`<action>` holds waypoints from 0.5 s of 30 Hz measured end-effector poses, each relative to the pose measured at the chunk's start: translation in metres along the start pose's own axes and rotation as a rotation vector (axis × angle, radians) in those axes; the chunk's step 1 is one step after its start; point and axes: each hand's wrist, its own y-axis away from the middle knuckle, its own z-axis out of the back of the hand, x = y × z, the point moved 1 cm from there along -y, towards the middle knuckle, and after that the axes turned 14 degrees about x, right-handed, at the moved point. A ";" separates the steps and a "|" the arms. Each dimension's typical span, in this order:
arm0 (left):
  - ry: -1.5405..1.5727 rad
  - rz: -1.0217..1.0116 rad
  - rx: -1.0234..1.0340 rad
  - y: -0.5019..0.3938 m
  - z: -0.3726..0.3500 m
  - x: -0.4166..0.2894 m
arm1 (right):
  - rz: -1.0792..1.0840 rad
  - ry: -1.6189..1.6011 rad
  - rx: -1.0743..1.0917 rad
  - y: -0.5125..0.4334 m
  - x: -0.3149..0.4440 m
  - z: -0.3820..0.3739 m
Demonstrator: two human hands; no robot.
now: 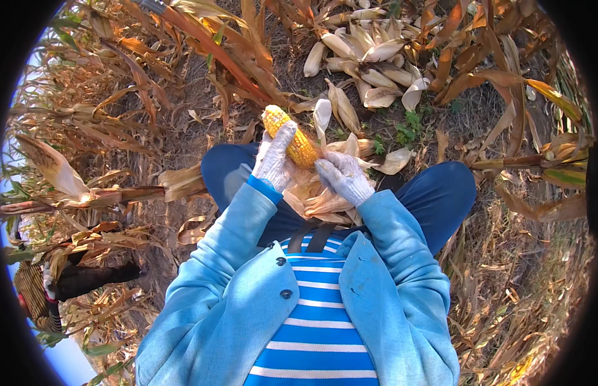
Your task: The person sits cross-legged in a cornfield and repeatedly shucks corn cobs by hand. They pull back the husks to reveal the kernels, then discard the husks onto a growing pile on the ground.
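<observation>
My left hand (275,157), in a pale knit glove, holds a bare yellow corn cob (290,137) around its middle. The cob slants from upper left to lower right, its kernels showing. At its lower right end, my right hand (341,174), gloved alike, has its fingers curled against the cob's base and the husk there; whether they grip the cob or the husk is partly hidden. Pulled-off dry husks (328,202) lie in my lap below both hands. A pale husk leaf (322,115) stands up just right of the cob.
Beyond my knees a pile of corn ears in husk (376,58) lies on the ground. Another husked ear (344,107) is nearer. Dry corn stalks (120,194) stand or lean at both sides. Another person (43,294) is among the stalks at the lower left.
</observation>
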 end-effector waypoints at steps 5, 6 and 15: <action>0.131 0.084 -0.063 0.002 0.009 0.008 | 0.011 -0.646 -0.243 0.001 -0.002 0.025; 0.122 0.069 -0.066 0.001 0.010 0.008 | -0.064 -0.632 -0.262 0.001 -0.005 0.028; 0.275 0.109 0.005 -0.003 0.008 0.011 | -0.058 0.492 -0.052 -0.003 -0.005 0.003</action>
